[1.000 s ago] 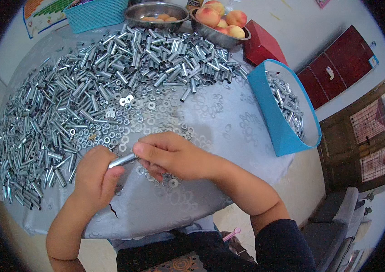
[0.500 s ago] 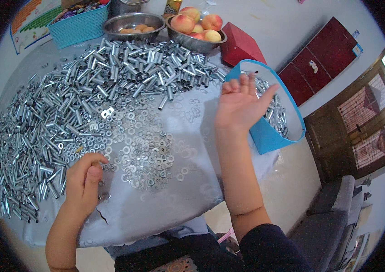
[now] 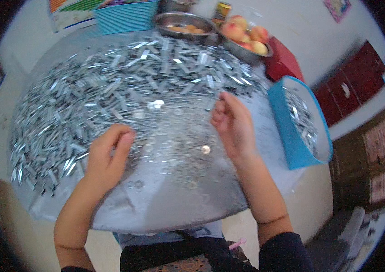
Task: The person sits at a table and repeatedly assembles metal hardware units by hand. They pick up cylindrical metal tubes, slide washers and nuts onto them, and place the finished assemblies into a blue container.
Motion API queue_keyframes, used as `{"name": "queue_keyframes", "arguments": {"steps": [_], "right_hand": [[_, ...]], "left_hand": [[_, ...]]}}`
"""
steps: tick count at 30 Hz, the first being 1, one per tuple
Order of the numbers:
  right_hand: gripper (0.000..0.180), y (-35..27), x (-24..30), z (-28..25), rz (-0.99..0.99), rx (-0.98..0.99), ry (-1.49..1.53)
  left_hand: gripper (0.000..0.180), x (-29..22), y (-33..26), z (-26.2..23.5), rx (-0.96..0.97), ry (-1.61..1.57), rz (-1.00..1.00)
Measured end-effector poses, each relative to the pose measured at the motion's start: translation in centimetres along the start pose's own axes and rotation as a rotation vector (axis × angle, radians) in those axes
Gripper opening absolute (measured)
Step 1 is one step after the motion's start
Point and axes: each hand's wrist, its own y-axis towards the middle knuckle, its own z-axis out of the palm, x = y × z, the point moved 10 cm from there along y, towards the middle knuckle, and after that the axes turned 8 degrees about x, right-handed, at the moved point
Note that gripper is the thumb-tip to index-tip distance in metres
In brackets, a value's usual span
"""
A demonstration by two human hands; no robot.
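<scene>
Short silvery metal tubes (image 3: 97, 84) lie heaped across the far and left parts of the cloth-covered table. Flat metal washers (image 3: 181, 156) are scattered at its middle, smeared by motion. My left hand (image 3: 108, 154) hovers at the edge of the tubes and washers, fingers curled and thumb by the index finger; whatever may be between them is hidden. Above the washers, near the right end of the heap, my right hand (image 3: 234, 127) has its fingers bent inward, their contents out of sight. To its right stands a blue bin (image 3: 285, 129) holding metal pieces (image 3: 301, 118).
Along the far edge stand a light blue basket (image 3: 126, 18), a steel bowl of brownish round things (image 3: 185, 25), a bowl of peaches (image 3: 244, 34), a can (image 3: 222, 11) and a red box (image 3: 283, 59). The table's curved near edge (image 3: 156, 230) lies before my lap.
My right hand has come away from the blue bin, back over the table, its spread fingers now curled. The whole view has shifted, with the table appearing farther right.
</scene>
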Motion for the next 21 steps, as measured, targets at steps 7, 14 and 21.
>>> {"name": "queue_keyframes", "arguments": {"steps": [7,14,21], "right_hand": [[0.011,-1.5,1.7,1.9,-0.204,-0.059,-0.246],[0.009,-3.0,2.8,3.7,-0.401,0.053,-0.529],[0.011,-5.7,5.2,5.1,-0.68,0.086,-0.594]], "left_hand": [[0.014,-0.5,0.1,-0.2,0.1,0.158,0.017],[0.026,-2.2,0.5,-3.7,-0.191,0.761,0.223],[0.022,4.1,-0.7,-10.5,0.003,0.786,-0.255]]}}
